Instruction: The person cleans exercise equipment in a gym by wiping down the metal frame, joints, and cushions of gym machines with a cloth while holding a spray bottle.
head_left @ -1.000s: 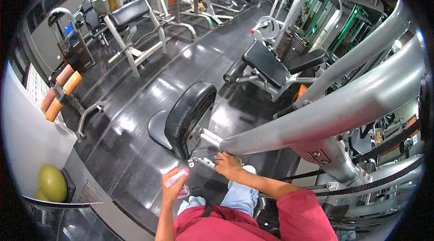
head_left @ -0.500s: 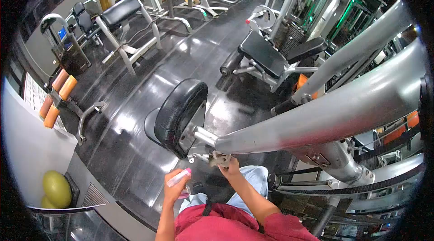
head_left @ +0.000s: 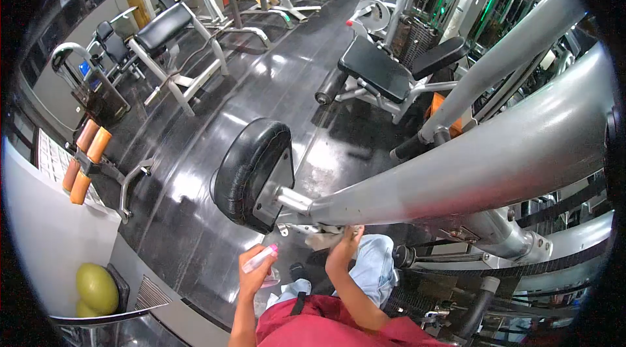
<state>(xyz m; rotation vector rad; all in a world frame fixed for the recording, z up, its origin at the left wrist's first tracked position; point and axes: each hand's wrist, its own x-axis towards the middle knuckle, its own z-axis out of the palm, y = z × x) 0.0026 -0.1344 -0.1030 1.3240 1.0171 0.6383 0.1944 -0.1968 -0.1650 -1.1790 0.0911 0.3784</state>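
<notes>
In my left hand point(head_left: 251, 274) is a spray bottle point(head_left: 259, 260) with a white head and a pink tip; my fingers wrap around it and its clear body shows partly below. My right hand point(head_left: 347, 246) is closed on a greyish cloth point(head_left: 322, 241), held against the underside of a thick silver machine tube point(head_left: 450, 184). That tube partly hides the cloth and my fingertips. A black padded seat point(head_left: 251, 171) joins the tube's end by a short metal post, just ahead of both hands.
A black bench point(head_left: 375, 68) stands ahead on the dark floor point(head_left: 195, 184). A padded curl bench point(head_left: 164, 28) is at the far left. Orange rollers point(head_left: 99, 145) are nearer on the left. A green ball point(head_left: 98, 287) sits lower left. Cables and a strap lie at right.
My right hand has slid to the right along the tube's underside with the cloth. My left hand keeps the spray bottle at nearly the same place. The view has shifted slightly.
</notes>
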